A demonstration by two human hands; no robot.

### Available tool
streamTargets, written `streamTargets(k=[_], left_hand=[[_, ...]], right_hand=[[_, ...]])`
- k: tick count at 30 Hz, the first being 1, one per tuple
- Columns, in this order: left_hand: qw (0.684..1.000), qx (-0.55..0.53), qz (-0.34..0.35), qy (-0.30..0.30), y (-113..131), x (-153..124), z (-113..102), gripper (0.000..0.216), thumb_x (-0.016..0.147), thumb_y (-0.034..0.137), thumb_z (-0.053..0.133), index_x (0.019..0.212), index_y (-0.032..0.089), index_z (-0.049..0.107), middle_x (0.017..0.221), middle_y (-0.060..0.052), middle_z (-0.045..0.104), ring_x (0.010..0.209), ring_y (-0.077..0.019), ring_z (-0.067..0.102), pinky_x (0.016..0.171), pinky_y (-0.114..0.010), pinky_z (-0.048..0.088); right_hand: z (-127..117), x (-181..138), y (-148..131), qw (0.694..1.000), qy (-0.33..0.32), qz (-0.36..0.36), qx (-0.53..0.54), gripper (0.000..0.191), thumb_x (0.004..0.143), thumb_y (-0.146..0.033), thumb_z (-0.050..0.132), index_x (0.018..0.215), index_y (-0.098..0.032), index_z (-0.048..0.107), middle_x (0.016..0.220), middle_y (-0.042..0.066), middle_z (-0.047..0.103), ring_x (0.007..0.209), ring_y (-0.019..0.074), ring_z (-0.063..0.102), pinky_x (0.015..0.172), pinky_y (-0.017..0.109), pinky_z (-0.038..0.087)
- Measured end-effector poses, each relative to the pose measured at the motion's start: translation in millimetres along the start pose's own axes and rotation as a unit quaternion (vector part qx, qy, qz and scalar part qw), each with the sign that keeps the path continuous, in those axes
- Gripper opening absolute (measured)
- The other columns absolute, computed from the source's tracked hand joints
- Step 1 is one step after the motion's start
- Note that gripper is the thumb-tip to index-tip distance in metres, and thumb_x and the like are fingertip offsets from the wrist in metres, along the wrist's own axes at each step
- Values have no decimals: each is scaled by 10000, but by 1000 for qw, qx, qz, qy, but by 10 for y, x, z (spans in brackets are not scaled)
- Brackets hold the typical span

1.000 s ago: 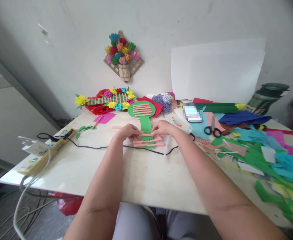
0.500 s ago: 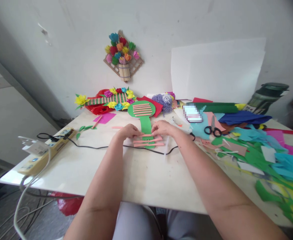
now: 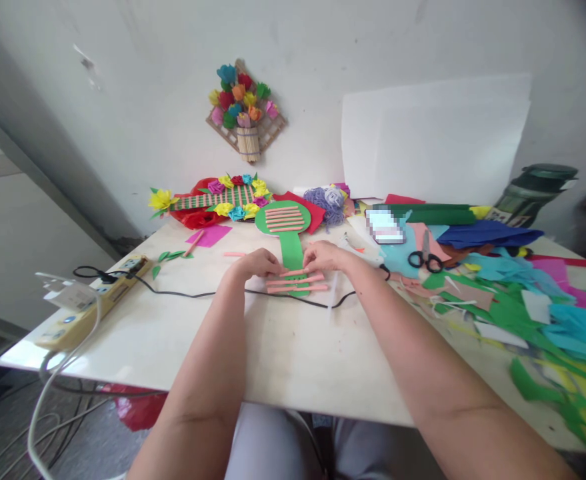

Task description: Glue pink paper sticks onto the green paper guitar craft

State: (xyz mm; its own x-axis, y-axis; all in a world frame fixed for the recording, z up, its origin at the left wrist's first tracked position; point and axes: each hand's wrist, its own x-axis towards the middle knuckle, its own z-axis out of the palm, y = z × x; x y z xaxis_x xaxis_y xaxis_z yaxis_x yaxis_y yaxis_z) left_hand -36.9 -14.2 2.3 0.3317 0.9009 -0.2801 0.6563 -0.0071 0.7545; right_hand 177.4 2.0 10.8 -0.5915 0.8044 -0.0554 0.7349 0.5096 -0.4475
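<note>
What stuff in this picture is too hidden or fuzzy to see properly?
- Head view: the fingertips of the left hand and right hand are tucked over the pink strips, so their grip is hidden.
- Head view: the phone is blurred out.
- Head view: the dark green container stands half behind the paper scraps.
- Head view: the white cable runs off the bottom edge.

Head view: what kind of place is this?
Likely a home or small paper-craft workspace: cut coloured paper scraps litter the white table, scissors lie among them, and a paper-flower decoration hangs on the wall.
</note>
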Motion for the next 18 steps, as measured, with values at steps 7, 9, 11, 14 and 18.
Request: streamTargets(k=[7,9,11,14,18], left_hand=[[1000,7,0,-9,-33,29,-6,273,558,414,675,527,153,602,439,4,483,395,-66,309,396,-229,191],[1000,8,3,-10,-42,33,-5,278,567,419,670,523,153,600,437,4,481,391,-65,305,397,-231,188],[1000,12,6,-11,-41,31,-3,275,573,418,667,531,153,608,444,1,492,398,-68,322,406,-231,208],[1000,18,9,-9,-17,11,-1,290,565,431,678,522,153,607,449,-2,507,412,-71,349,423,-228,245],[1000,6,-2,-9,10,-16,-7,369,560,495,685,490,149,576,444,-10,506,399,-68,338,410,-231,232]], right_hand=[[16,3,22,1000,-4,-6,6,125,647,-210,636,742,-186,714,694,-8,659,673,104,565,605,177,397],[17,1,17,1000,-6,-2,10,127,648,-201,633,745,-181,713,686,-8,658,669,105,565,602,177,400],[15,-1,8,1000,-10,5,13,135,650,-201,632,755,-174,713,683,-4,658,665,106,565,602,178,403],[12,4,4,1000,-19,11,12,145,651,-199,631,766,-167,714,682,-1,657,655,105,562,599,181,404],[23,22,32,1000,-15,-2,16,136,648,-202,632,752,-167,712,665,-6,651,659,105,561,615,181,410]])
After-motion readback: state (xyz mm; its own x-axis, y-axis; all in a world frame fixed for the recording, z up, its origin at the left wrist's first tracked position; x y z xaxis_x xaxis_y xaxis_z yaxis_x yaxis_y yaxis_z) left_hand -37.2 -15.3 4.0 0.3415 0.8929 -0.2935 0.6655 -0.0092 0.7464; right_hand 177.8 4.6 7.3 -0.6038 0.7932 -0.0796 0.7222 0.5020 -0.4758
